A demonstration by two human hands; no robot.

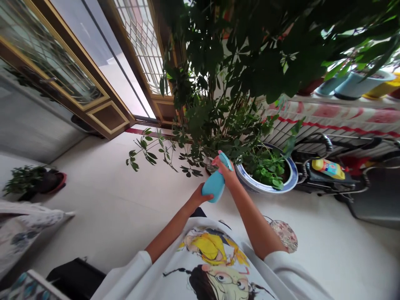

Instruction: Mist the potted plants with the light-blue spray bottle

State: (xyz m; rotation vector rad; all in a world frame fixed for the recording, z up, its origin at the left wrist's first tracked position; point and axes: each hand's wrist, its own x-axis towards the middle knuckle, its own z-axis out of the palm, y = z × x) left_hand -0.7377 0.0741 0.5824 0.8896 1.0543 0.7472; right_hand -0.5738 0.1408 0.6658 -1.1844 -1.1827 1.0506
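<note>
A light blue spray bottle [214,186] with a blue and pink trigger head is held out in front of my body, its nozzle toward the plants. My left hand [201,195] is wrapped round the bottle's lower body. My right hand [228,173] grips the neck and trigger at the top. Just beyond the bottle stands a tall leafy plant [212,116], its branches hanging low over the floor. To the right of my right hand is a blue and white pot [292,175] with low green leaves [268,168] growing in it.
A chair with metal arms holds a yellow bottle [328,168] at the right. Potted plants in blue pots [350,85] line a sill above. A round patterned stool [284,235] stands near my right elbow. At the left are an open door [71,71] and another potted plant [25,179].
</note>
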